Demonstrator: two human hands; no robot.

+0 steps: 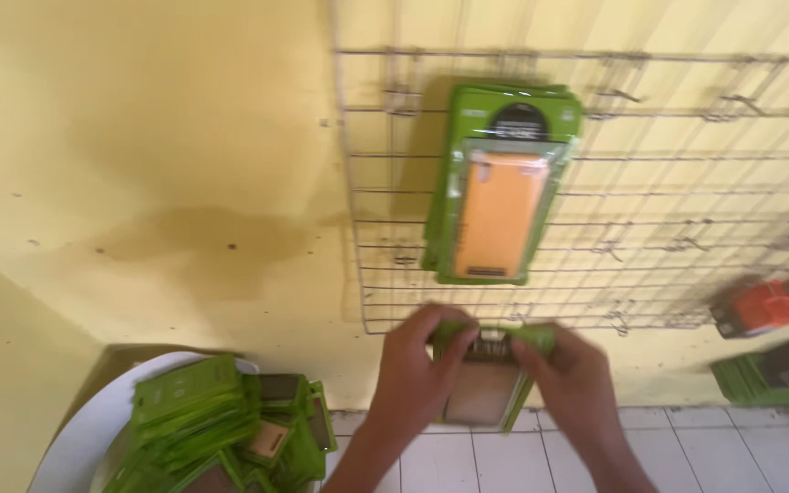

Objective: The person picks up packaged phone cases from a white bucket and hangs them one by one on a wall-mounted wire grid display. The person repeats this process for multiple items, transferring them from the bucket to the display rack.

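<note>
Head view, looking at a yellow wall (139, 137) fitted with a wire rack (650, 183). Both hands are closed on one green packet (489, 388) with a brownish case inside, held just below the rack's bottom edge, above the white tiled floor (687, 447). The left hand (417, 365) pinches the packet's upper left corner; the right hand (568, 374) pinches its upper right corner. A stack of similar green packets with an orange case (502, 183) hangs from a hook near the rack's upper left corner. More green packets (221, 424) lie piled in a white basin (79, 429) at the lower left; orange and green packets (778, 342) sit by the rack's lower right corner. Judged from the grip, good handling would keep the packet's top edge level and its hang hole clear of the fingers, so it meets a hook squarely. Motion blur hides the hooks' fine detail.
</note>
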